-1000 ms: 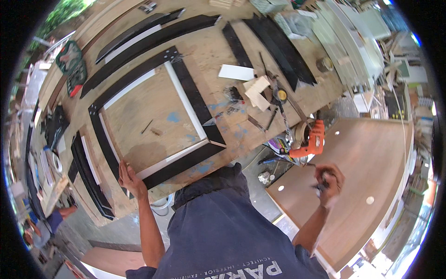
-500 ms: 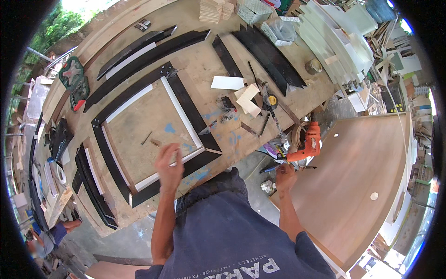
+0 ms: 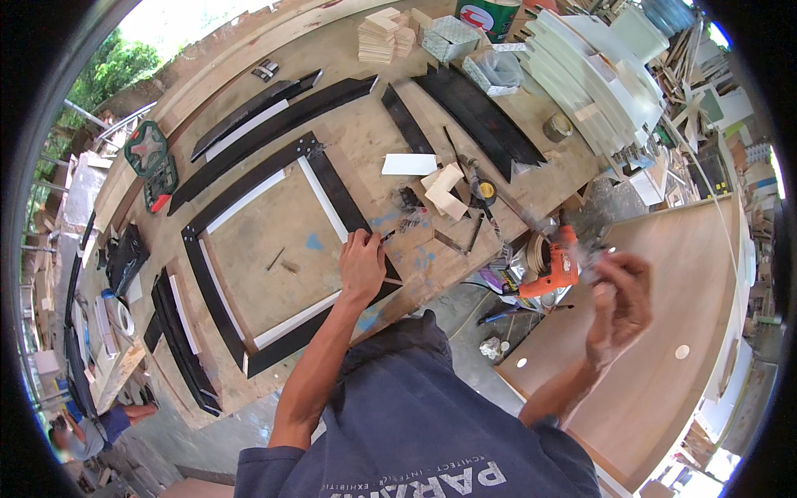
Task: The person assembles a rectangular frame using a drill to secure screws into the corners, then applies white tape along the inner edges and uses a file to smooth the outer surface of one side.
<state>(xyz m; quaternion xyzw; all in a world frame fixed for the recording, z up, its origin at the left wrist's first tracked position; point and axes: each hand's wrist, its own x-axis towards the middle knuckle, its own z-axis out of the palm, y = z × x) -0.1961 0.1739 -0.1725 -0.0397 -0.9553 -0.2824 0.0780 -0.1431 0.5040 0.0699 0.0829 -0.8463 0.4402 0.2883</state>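
Observation:
A black rectangular frame (image 3: 217, 309) with white strips along its inner edges lies flat on the workbench in front of me. My left hand (image 3: 363, 267) is on its right side, close to the near right corner, fingers bent over the rail; the hand hides part of the rail. To the right, above a large wooden panel, my right hand (image 3: 620, 309) is raised, blurred, with fingers drawn together. A greyish smear at its fingertips is too blurred to name. Just left of that hand is an orange power drill (image 3: 560, 270), apart from my palm.
Black strips (image 3: 274, 141) lie beyond the frame, with black boards (image 3: 477, 116) farther right. A white piece (image 3: 408, 164) and an L-shaped wooden piece (image 3: 446, 191) sit mid-bench. A green tool case (image 3: 149, 162) rests at left. The wooden panel (image 3: 635, 349) extends right. Another person (image 3: 100, 427) is at lower left.
My left hand has moved right from above the frame's near edge onto its right side. My right hand has risen and moved right, away from below the drill. The view has shifted slightly.

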